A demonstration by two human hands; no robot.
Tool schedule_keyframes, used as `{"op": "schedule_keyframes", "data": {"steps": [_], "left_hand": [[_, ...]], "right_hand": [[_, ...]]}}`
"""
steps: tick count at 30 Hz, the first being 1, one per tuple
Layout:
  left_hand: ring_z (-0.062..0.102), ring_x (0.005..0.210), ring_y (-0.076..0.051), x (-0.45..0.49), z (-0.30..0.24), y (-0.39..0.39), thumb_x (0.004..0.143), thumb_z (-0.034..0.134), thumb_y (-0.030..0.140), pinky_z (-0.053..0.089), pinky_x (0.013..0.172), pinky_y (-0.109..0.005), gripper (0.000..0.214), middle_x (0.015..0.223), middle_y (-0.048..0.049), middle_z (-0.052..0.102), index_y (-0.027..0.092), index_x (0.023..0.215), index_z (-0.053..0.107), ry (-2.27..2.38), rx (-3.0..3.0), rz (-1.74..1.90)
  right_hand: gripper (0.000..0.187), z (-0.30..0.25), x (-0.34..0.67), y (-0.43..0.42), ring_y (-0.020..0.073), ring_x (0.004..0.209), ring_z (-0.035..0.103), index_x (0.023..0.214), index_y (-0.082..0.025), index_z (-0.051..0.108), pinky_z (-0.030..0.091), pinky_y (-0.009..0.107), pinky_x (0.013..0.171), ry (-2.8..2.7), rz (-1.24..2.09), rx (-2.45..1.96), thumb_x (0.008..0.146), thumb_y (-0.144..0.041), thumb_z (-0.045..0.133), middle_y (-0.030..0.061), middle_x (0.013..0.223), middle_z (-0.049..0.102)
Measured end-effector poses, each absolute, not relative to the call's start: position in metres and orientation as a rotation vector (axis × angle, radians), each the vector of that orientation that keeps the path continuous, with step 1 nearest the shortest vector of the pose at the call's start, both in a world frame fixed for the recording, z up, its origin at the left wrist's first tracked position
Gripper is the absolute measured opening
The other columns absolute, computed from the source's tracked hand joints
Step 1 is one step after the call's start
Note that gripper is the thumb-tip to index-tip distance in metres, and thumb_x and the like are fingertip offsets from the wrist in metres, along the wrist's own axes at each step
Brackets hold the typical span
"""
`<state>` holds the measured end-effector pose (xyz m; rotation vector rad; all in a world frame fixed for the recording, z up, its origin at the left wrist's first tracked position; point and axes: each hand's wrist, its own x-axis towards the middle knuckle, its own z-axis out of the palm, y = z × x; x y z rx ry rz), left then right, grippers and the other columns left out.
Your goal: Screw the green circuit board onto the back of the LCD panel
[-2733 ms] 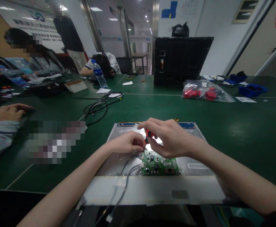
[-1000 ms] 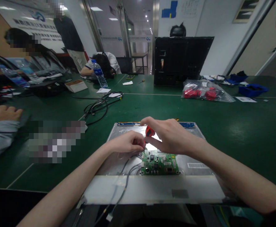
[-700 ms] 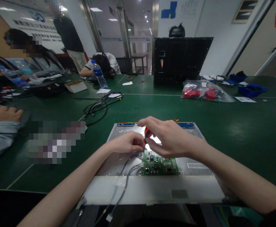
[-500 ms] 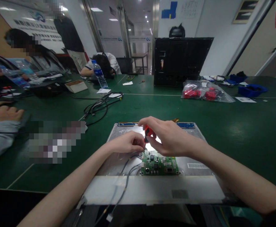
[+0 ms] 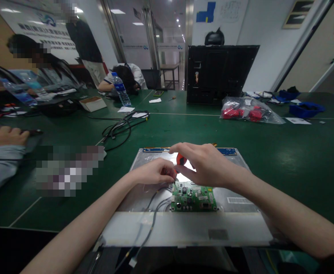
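A silver display panel (image 5: 235, 224) lies flat in front of me, with a green circuit board (image 5: 194, 198) mounted on its back. My right hand (image 5: 202, 161) grips the red and black handle of a screwdriver (image 5: 181, 159) above the board's upper left corner. My left hand (image 5: 158, 171) is closed at the lower end of the screwdriver, fingers pinched close to that corner; the tip is hidden behind them. Grey cables (image 5: 154, 215) run from the board's left side over the panel's near edge to a white connector (image 5: 133, 262). A blue strip board (image 5: 226, 151) lines the panel's far edge.
Coiled black cables (image 5: 117, 127) lie left of centre on the green table (image 5: 181, 131). A large black screen (image 5: 219, 72) and a plastic bag with red items (image 5: 249, 111) stand farther back. At the left is another person's hand (image 5: 5, 139). A water bottle (image 5: 121, 91) stands behind the cables.
My right hand's fingers have shifted slightly around the screwdriver handle, which looks turned or tilted a little. My left hand stays put. The other person's hand at left now shows a dark thin object.
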<state>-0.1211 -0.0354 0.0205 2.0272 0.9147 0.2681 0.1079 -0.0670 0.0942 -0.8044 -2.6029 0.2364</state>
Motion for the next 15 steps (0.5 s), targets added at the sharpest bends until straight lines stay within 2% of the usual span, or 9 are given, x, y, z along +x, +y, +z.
{"op": "schedule_keyframes", "data": {"steps": [4,11,15], "left_hand": [[0.057,0.066,-0.015,-0.1206,0.0216,-0.0367,0.081,0.069,0.029,0.042,0.061,-0.024,0.013,0.07,0.0008,0.063,0.017,0.077,0.069,0.913,2.025,0.281],[0.055,0.066,-0.015,-0.1193,0.0215,-0.0377,0.083,0.07,0.031,0.041,0.061,-0.024,0.016,0.067,0.001,0.062,0.017,0.075,0.068,0.907,2.034,0.301],[0.053,0.063,-0.014,-0.1192,0.0203,-0.0379,0.082,0.071,0.031,0.04,0.058,-0.023,0.015,0.065,0.002,0.06,0.017,0.077,0.069,0.92,2.034,0.304]], "right_hand": [[0.036,0.092,0.1081,-0.0657,0.0201,0.082,0.067,0.133,-0.015,0.053,0.037,0.03,0.064,-2.587,0.257,-0.801,0.099,-0.028,0.049,0.0094,0.106,0.075],[0.045,0.0922,0.1095,-0.0663,0.0193,0.084,0.065,0.133,-0.01,0.05,0.042,0.029,0.061,-2.554,0.234,-0.7,0.088,-0.02,0.051,0.0167,0.126,0.064],[0.046,0.0914,0.1086,-0.0669,0.0185,0.083,0.064,0.135,-0.011,0.05,0.043,0.029,0.063,-2.546,0.23,-0.723,0.09,-0.018,0.05,0.0138,0.115,0.067]]}}
